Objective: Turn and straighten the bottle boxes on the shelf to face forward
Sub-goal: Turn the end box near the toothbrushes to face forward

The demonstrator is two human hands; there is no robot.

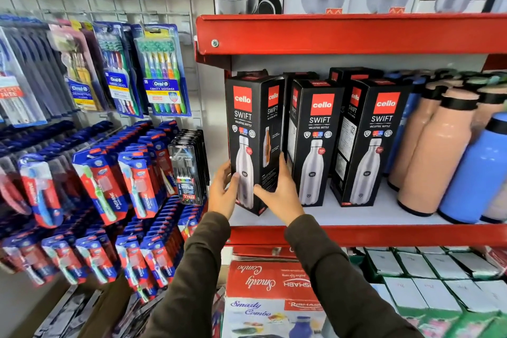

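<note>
Toothbrush packs (162,68): they are hanging on the wall at the left of the frame, too many to count.

Left hand (223,191): it is gripping the left edge of the left box, low down, with the thumb lying on the front face. A dark sleeve is covering the arm.

Left box (253,143): it is standing tall in the middle of the frame, at the left end of the white shelf (356,214). Its long side is running up and down. It is turned a bit, so two faces are showing: the front with the silver bottle picture is looking a little left, and a side face is looking right. Its bottom corner is sticking out past the shelf's front edge.

Right hand (279,192): it is gripping the right side of the same box, low down. The fingers are reaching up the side face and the thumb is pressing on the near corner. Both hands are closed on this box.

Middle box (315,143): it is standing tall just to the right, with its front nearly facing us.

Right box (370,143): it is standing tall too, turned a little so a side is showing.

Box count: three in the front row, with more black box tops peeking out behind them.

Peach bottles (436,151): at least three are standing at the right.

Blue bottles (477,170): two are standing at the far right.
</note>
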